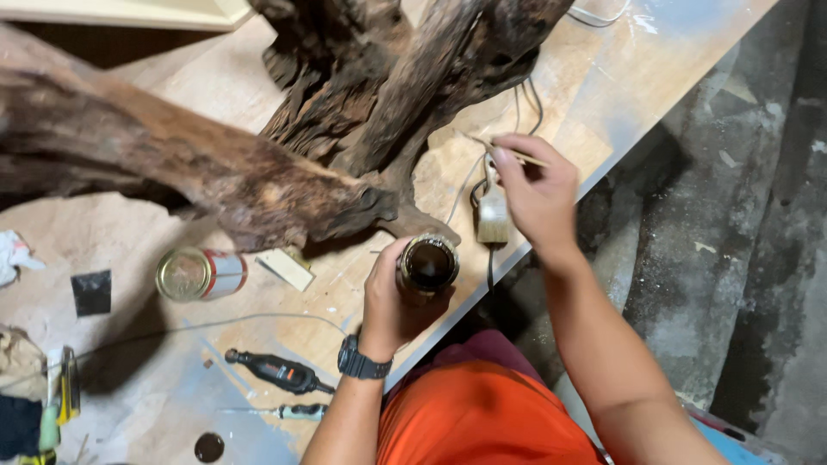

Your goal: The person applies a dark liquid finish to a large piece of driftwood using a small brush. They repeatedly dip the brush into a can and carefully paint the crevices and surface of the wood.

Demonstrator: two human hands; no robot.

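Red-white labelled tin (201, 274) lying on bench (594, 95), ctr-left

A woodworking workshop: a scuffed, paint-smeared plywood bench (594, 95) carries a large gnarled driftwood piece (258, 164), with a rotary tool (277, 372), a paintbrush (493, 211), a closed tin can (200, 274), a square of black sandpaper (91, 292) and cables lying about, above a rough, stained concrete floor (741, 241)
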